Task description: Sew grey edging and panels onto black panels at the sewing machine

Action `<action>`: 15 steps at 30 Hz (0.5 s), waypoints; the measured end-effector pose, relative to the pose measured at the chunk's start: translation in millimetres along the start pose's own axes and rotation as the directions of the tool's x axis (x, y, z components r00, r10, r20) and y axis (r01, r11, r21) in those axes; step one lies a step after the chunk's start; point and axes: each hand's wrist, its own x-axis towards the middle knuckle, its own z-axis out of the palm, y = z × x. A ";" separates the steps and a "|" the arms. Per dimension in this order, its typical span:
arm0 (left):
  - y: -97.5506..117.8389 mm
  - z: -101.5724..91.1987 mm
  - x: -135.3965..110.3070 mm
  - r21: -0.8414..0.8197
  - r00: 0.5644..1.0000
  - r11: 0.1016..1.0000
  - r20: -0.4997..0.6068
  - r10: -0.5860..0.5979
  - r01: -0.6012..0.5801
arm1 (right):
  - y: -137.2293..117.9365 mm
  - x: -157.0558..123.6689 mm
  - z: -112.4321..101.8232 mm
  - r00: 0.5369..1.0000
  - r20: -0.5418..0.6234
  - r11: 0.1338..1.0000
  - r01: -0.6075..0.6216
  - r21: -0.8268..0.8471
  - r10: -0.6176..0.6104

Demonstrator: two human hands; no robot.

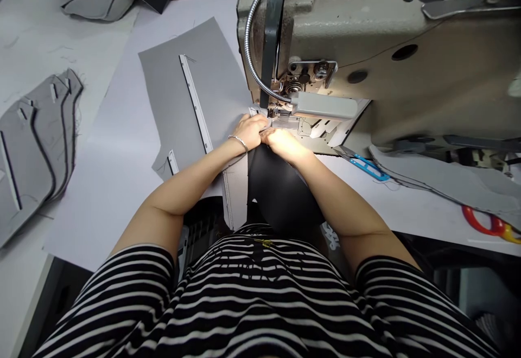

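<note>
— Left hand first: where is it?

— Right up against the presser foot of the sewing machine, knuckles up and fingers bent down onto the near edge of the grey fabric panel. A thin bracelet sits on that wrist.

— Is it pinching the cloth or only pressing it?

— I cannot tell; the fingertips are hidden under the hand. It is touching the panel, that much is plain.

— And the right hand?

— Just beside the left, nearly touching it, lying on top of the black fabric piece. Its fingers point toward the foot, and the machine's lamp lights it so hard that I cannot say whether it grips or rests flat.

— How do the two fabrics lie?

— The grey panel spreads away to the left over the bench, with a white strip running along it. The black piece hangs from under the hands off the bench edge toward the person's lap, alongside a grey flap.

— Anything else about?

— Blue-handled snips lie on the bench just right of the right forearm. Farther right, red and yellow scissor handles show from under grey cloth. A stack of grey cut pieces sits well apart at the left.
</note>
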 end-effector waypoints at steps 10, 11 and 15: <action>-1.8 -1.5 1.3 0.022 1.000 1.000 -0.014 0.010 -0.009 | 0.8 7.1 10.4 0.997 -0.070 0.998 -0.014 0.067 0.018; -0.5 -3.0 -0.7 0.029 1.000 0.999 -0.015 0.017 -0.016 | -2.8 6.0 11.1 0.996 -0.084 0.996 -0.006 0.091 0.014; -4.6 3.9 -7.9 0.038 0.994 0.996 -0.057 0.088 -0.086 | -11.8 -16.5 5.7 0.993 -0.115 0.996 -0.007 0.090 0.017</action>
